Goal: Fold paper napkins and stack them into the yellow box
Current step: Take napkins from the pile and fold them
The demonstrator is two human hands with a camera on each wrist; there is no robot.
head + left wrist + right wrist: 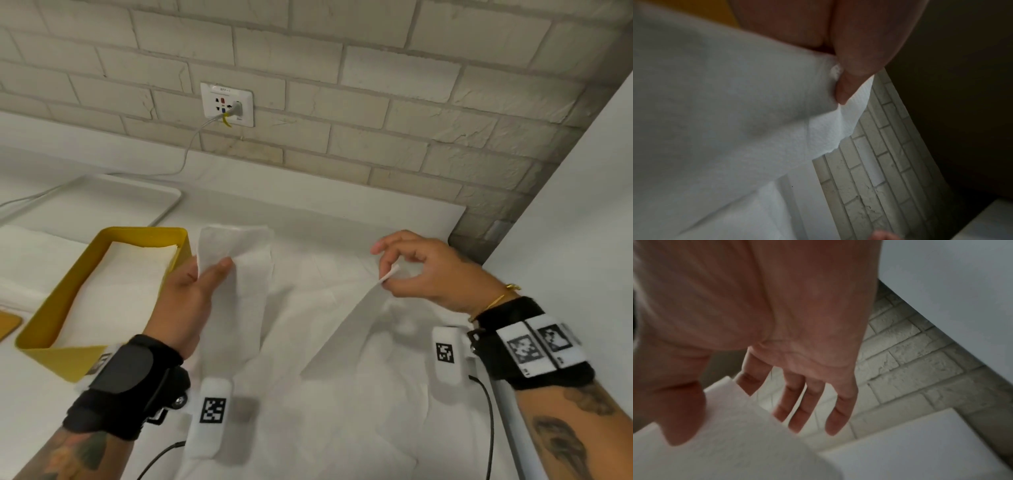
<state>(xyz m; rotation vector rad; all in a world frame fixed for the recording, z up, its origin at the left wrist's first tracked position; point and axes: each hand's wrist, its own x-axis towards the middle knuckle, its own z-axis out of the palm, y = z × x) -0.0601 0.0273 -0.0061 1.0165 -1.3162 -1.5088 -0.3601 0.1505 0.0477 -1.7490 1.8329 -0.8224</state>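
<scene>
Head view: both hands' grip pinches one napkin [239, 284] (its middle sags, blurred).

Yellow box [68, 301]; white napkin [239, 274]; black-and-white checkered wrist markers [212, 410]; pale brick wall [376, 102].

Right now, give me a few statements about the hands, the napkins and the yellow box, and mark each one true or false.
1. The left hand holds a napkin strip beside the yellow box. True.
2. The yellow box is empty. False: white folded napkins lie inside it.
3. The right hand pinches a corner of another napkin. True.
4. The two hands touch each other. False: they are apart.
5. A plug sits in the wall socket. True.
</scene>
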